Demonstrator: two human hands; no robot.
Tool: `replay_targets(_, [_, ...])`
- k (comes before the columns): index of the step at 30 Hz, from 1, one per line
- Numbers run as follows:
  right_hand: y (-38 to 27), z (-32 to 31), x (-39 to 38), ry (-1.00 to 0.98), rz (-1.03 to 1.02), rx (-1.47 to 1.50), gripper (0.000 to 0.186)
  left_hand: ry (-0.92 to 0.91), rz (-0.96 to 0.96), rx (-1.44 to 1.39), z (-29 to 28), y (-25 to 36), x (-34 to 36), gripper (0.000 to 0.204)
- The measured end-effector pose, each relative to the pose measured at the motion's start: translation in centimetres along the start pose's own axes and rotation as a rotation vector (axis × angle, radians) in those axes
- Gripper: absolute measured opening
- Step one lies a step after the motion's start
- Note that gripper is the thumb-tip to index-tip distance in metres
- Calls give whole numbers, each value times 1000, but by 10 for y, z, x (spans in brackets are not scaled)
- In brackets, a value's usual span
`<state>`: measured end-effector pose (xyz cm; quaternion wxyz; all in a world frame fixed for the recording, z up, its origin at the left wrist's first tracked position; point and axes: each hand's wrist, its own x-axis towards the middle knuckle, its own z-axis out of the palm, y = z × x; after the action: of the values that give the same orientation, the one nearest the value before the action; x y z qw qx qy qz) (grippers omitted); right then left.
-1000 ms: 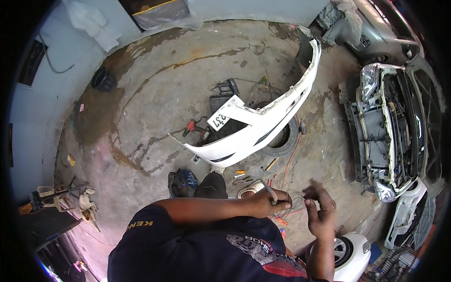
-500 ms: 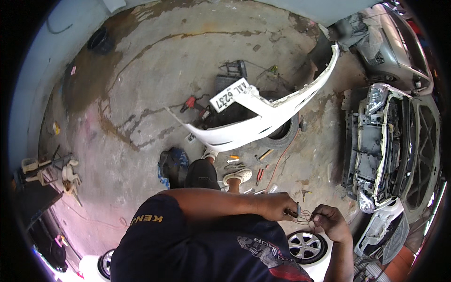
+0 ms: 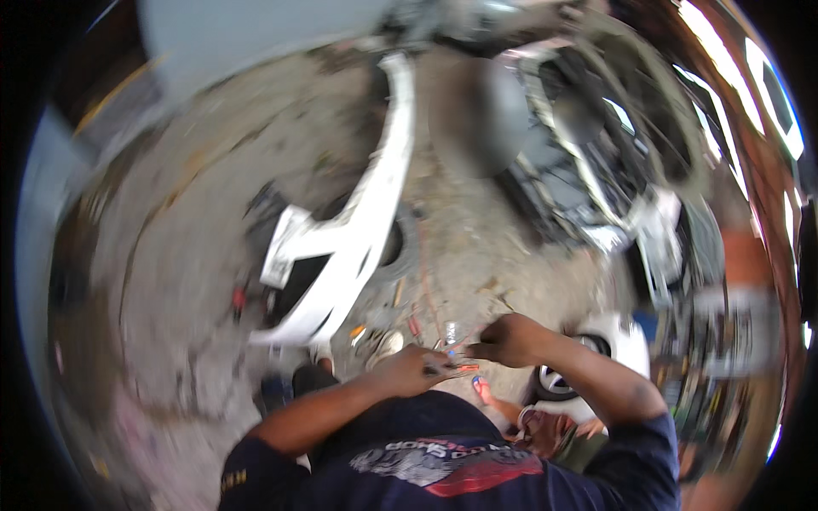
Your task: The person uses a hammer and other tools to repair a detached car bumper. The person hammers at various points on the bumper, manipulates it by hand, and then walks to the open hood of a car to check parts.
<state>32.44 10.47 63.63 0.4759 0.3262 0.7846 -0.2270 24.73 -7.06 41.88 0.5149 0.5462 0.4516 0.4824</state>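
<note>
My left hand (image 3: 416, 370) is closed in front of my belly, its fingers pointing right. Just to its right, my right hand (image 3: 509, 341) is closed in a pinch, with a small gap between the two. Thin wire runs between my hands; motion blur makes it faint now, though its loops show sharply half a second ago. Beyond them on the floor lies the large white car bumper (image 3: 366, 230), its long curved side reaching away from me.
A tire (image 3: 405, 247) lies beside the bumper; small tools are scattered on the floor near my shoes. At the right stands a car with its front end stripped (image 3: 562, 153). Close by at lower right, another person's sandalled foot (image 3: 482, 390) and maroon clothing (image 3: 545, 433) show.
My view has swung to the right, so the bumper sits farther left. My hands are now more centred in front of me. The other person has come into view at lower right.
</note>
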Motion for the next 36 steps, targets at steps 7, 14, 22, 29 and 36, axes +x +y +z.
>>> replay_targets(7, [24,43,-11,325,-63,50,41,-257,-43,168,-6,41,26,24])
replay_targets(14, [65,68,-18,135,-153,378,43,-327,-38,177,9,53,31,20])
replay_targets(22, [142,98,-28,-59,-2,655,41,-424,-87,251,44,78,74,21])
replay_targets(29, [237,161,2,53,-362,1049,23,-291,-131,331,87,60,109,21])
replay_targets(36, [253,177,4,61,-585,1932,27,-96,-294,272,111,66,142,21])
